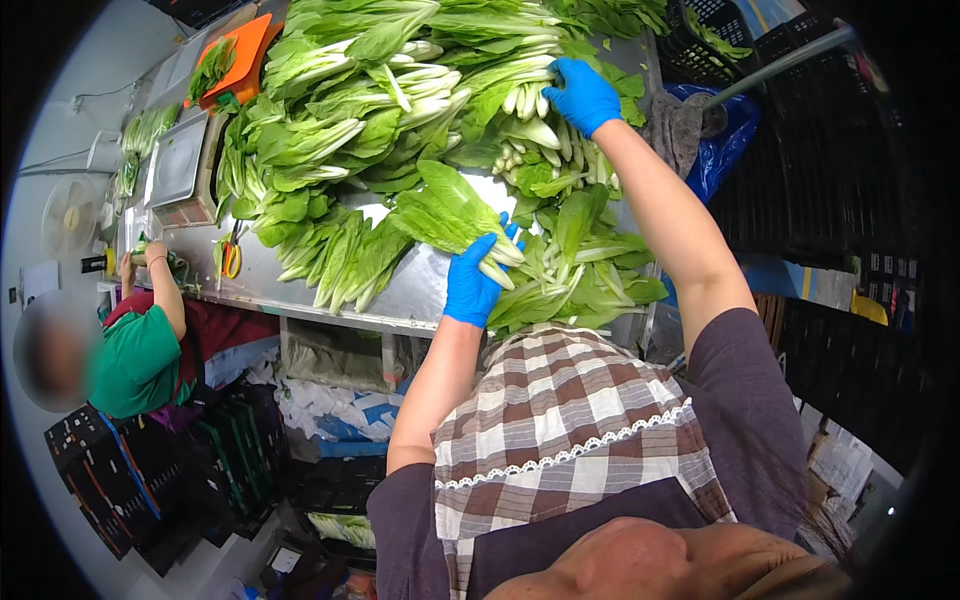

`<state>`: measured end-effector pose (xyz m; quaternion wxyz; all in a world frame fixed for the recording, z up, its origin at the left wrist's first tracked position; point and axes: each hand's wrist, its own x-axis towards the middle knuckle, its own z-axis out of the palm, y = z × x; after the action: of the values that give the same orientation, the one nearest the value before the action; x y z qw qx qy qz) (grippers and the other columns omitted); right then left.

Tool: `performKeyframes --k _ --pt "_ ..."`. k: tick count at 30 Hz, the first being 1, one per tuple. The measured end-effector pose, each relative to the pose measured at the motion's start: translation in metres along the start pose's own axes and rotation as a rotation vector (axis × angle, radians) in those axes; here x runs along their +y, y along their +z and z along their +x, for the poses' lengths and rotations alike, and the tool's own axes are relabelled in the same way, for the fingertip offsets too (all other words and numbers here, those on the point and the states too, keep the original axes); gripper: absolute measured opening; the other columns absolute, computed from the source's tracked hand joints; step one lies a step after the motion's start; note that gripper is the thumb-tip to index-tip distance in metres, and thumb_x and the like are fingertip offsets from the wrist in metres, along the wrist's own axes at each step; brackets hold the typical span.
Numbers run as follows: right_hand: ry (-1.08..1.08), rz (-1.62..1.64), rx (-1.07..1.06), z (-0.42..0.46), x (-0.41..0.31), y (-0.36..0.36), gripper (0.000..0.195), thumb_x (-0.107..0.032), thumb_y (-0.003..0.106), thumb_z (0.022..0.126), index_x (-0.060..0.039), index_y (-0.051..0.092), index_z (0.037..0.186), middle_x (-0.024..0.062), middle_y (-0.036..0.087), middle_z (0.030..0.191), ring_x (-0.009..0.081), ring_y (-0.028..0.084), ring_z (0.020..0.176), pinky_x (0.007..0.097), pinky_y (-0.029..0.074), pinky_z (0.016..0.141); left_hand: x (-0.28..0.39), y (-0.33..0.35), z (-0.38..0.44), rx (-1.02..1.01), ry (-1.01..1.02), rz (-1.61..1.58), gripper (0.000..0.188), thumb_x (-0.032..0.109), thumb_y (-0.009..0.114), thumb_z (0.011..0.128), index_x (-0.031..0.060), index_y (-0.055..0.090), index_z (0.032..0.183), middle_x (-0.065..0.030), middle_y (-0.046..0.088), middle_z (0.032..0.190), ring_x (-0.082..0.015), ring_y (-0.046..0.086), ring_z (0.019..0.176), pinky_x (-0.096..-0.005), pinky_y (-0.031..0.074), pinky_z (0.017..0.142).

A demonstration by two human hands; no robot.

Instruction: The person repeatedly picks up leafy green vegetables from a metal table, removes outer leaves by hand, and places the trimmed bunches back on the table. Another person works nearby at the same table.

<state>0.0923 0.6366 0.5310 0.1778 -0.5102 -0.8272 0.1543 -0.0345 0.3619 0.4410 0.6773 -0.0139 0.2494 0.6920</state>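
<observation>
Both my hands wear blue gloves. In my left hand [477,281], near the front edge of the metal table [424,289], are leafy greens with white stems [450,214], their leaves pointing up and to the left. My right hand [581,94] reaches to the far right part of a big heap of the same greens [360,97]; its fingers touch a bunch with white stems [529,94], and whether they grip it is unclear. Loose leaves [577,262] lie right of my left hand. A short row of greens [349,259] lies to its left.
Scissors with yellow and orange handles [232,259] lie left on the table. Beyond them stand a scale with a metal pan [178,161] and an orange container [236,56]. A co-worker in a green shirt [139,360] works at the far left. Black crates [716,34] and a metal bar [780,67] are at the right.
</observation>
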Motion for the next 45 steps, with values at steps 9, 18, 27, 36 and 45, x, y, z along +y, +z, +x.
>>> performKeyframes --k 9,18,27,36,45 --pt "0.006 -0.11 0.015 0.007 -0.008 0.009 0.035 -0.036 0.069 0.077 -0.0136 0.064 0.103 0.014 0.065 0.099 0.0339 0.062 0.093 0.0422 0.05 0.08 -0.015 -0.001 0.018 0.001 -0.009 -0.068 0.047 0.003 0.06 0.084 0.001 0.045 0.128 -0.0183 0.056 0.122 -0.0268 0.057 0.104 -0.0392 0.048 0.093" --pt "-0.013 0.149 0.092 -0.067 -0.016 0.023 0.028 -0.031 0.073 0.076 -0.0088 0.066 0.092 0.0123 0.066 0.082 0.0274 0.064 0.074 0.036 0.051 0.066 -0.014 0.013 0.021 0.09 0.044 -0.096 0.041 0.005 0.059 0.087 0.005 0.046 0.126 -0.0103 0.056 0.11 -0.0259 0.055 0.106 -0.0443 0.045 0.097" --pt "0.103 0.725 0.145 -0.197 -0.023 0.051 0.018 -0.007 0.074 0.075 -0.0053 0.065 0.09 0.0067 0.063 0.083 0.0146 0.06 0.07 0.0258 0.049 0.064 -0.026 0.004 0.026 0.118 -0.055 -0.156 0.039 0.009 0.058 0.09 -0.0013 0.047 0.127 -0.0168 0.052 0.124 -0.0278 0.05 0.117 -0.041 0.039 0.104" --pt "-0.274 0.638 0.099 -0.24 -0.028 0.073 0.018 0.001 0.068 0.072 -0.0075 0.063 0.087 0.0112 0.06 0.088 0.0277 0.061 0.077 0.0327 0.05 0.067 -0.039 -0.01 0.012 0.169 -0.121 -0.087 0.024 0.009 0.063 0.088 0.0016 0.057 0.11 -0.0093 0.062 0.099 -0.0203 0.062 0.088 -0.0324 0.052 0.076" --pt "-0.244 0.48 -0.428 -0.219 -0.037 0.05 0.028 -0.023 0.075 0.073 -0.0132 0.063 0.096 0.0078 0.064 0.087 0.0263 0.062 0.076 0.0352 0.05 0.066 -0.024 -0.04 -0.004 0.055 -0.011 0.074 0.046 0.005 0.056 0.089 0.0016 0.043 0.133 -0.0161 0.056 0.122 -0.0253 0.056 0.11 -0.0376 0.047 0.094"
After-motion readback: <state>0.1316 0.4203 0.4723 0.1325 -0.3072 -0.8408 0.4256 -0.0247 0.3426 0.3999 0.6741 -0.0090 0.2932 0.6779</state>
